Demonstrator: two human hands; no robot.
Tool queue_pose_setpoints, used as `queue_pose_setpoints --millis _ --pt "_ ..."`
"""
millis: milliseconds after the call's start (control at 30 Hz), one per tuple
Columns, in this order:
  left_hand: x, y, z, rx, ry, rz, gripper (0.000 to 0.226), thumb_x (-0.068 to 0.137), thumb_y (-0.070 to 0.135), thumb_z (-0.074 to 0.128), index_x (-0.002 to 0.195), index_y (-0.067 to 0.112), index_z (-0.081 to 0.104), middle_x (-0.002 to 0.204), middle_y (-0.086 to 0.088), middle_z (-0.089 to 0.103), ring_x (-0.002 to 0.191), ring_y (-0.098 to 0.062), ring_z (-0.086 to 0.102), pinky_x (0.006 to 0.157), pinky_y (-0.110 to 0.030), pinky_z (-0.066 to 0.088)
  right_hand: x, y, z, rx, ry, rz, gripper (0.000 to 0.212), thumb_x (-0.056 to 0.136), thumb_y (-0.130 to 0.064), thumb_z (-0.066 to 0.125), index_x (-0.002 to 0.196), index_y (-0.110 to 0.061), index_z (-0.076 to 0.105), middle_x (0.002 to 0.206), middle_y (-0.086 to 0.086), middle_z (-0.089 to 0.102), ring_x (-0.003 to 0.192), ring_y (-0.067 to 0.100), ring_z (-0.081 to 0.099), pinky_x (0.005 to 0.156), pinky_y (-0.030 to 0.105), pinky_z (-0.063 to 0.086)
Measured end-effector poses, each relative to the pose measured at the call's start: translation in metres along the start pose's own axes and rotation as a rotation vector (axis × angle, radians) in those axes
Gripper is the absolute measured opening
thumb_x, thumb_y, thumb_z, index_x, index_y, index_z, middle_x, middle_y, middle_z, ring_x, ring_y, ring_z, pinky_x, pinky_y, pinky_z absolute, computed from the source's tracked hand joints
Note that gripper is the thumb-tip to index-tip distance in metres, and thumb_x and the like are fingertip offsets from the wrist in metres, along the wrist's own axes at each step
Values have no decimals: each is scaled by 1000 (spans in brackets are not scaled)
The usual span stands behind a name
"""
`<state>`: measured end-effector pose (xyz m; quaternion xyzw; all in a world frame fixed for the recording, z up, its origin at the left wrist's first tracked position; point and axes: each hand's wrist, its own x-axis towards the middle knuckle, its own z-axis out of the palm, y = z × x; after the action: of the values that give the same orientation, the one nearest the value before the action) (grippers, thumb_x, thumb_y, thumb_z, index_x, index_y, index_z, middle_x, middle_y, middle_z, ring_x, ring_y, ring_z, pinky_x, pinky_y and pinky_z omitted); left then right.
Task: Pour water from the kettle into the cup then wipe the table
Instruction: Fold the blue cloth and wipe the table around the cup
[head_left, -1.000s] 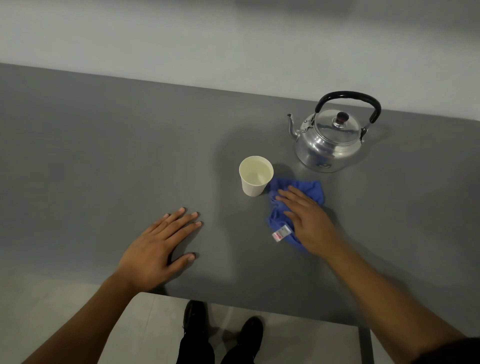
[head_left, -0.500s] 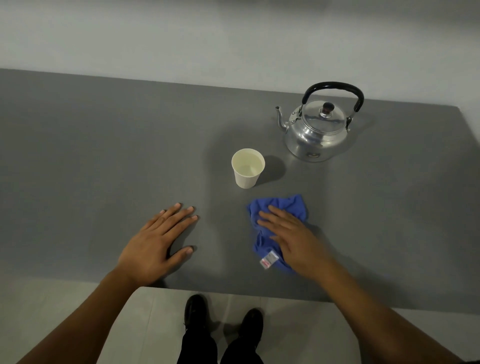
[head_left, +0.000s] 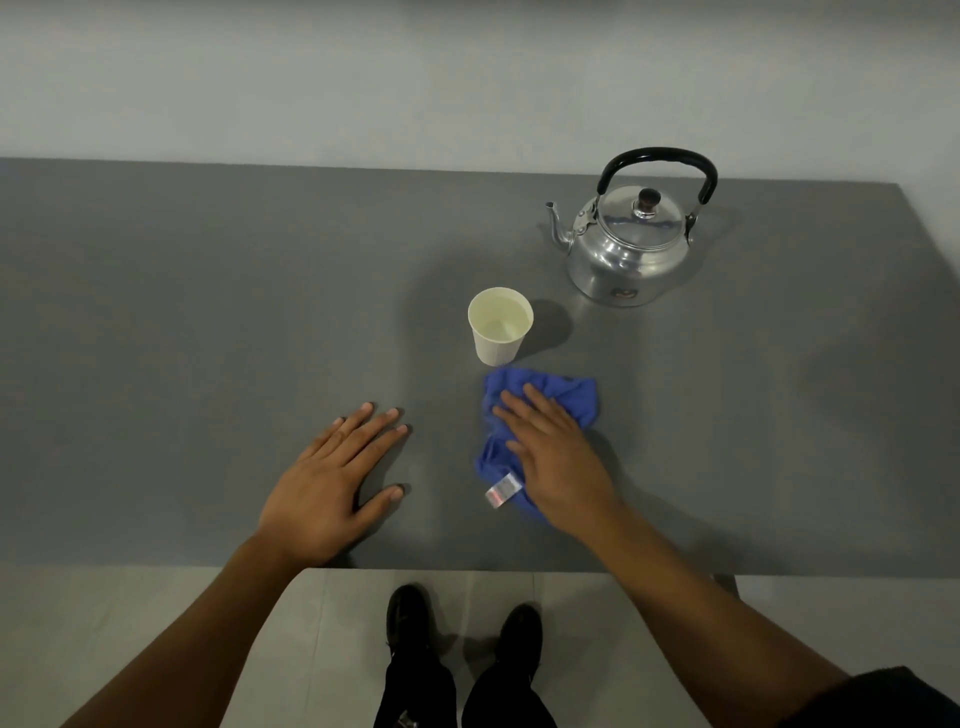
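A shiny metal kettle (head_left: 628, 254) with a black handle stands upright at the back right of the grey table (head_left: 208, 312), spout pointing left. In front of it and to the left is a white paper cup (head_left: 496, 348) with water in it. A crumpled blue cloth (head_left: 571, 397) with a white label lies just in front of the cup. My right hand (head_left: 556, 457) lies flat on the cloth, fingers spread and pressing it down. My left hand (head_left: 327, 488) rests palm-down on the bare table to the left, holding nothing.
The table's near edge runs just behind my wrists, and its right end is close beyond the kettle. A pale wall rises behind the table. My black shoes (head_left: 410, 613) stand on the light floor below the edge.
My right hand slid the cloth toward me, away from the cup, then pushed it back up close to the cup. The left hand, cup and kettle stayed put.
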<state>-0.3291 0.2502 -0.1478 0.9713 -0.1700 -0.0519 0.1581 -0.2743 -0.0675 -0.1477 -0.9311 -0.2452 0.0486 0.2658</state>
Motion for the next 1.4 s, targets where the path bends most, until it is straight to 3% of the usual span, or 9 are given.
queue_pose_setpoints --millis 133,267,367,700,867,967,1133,1300,1400 --pt "1 1 -1 0 -8 2 69 102 66 35 162 40 12 171 18 10 159 -10 3 127 -44 13 -31 10 -2 35 -163 -149 50 103 -23 45 153 -22 45 163 -13 32 156 4 8 127 28 7" --pt "-1 -2 -4 7 -11 7 70 102 66 36 162 39 14 171 17 12 159 -9 3 127 -43 13 -45 36 -22 40 -20 -55 46 97 -6 52 142 -14 58 154 -3 47 152 13 27 123 42 25" --pt "-1 -6 -8 19 -12 13 69 102 66 36 162 38 15 170 17 14 159 -9 3 127 -41 12 -19 27 -18 27 41 102 44 102 -5 53 146 -10 53 157 5 46 153 23 26 124 52 25" --pt "1 1 -3 -47 6 6 70 101 67 39 161 37 21 169 18 14 158 -5 1 129 -36 5 5 -53 34 0 -35 -43 50 106 -26 47 155 -22 41 166 -5 33 158 15 11 128 40 12" --pt "9 14 -11 -254 123 -58 56 97 53 51 147 26 52 157 10 45 152 -11 29 123 -38 26 -11 -45 7 339 198 42 40 103 -30 55 142 -21 58 151 -8 53 150 10 34 121 34 33" --pt "27 50 -13 -284 232 -19 38 96 34 60 132 22 63 141 4 57 135 -16 49 113 -38 43 -20 -16 -8 246 381 215 36 101 -20 50 136 -20 60 143 -4 56 141 15 44 114 43 43" --pt "64 114 1 -189 164 43 37 96 32 60 130 19 65 136 1 62 130 -21 55 114 -34 37 -44 13 -5 -7 308 305 48 93 2 56 140 -8 59 149 10 55 147 27 41 114 53 42" --pt "68 134 28 13 -25 -4 60 107 50 28 161 25 25 171 3 16 159 -25 6 127 -43 4 -57 12 2 -159 238 227 48 104 -21 38 148 -7 50 158 9 46 151 25 34 121 42 34" --pt "45 125 31 -34 -35 51 60 107 52 26 161 25 25 170 6 16 159 -17 1 129 -43 10 -56 10 2 -170 239 193 51 103 -23 32 148 -6 51 156 9 48 150 24 36 121 44 34"
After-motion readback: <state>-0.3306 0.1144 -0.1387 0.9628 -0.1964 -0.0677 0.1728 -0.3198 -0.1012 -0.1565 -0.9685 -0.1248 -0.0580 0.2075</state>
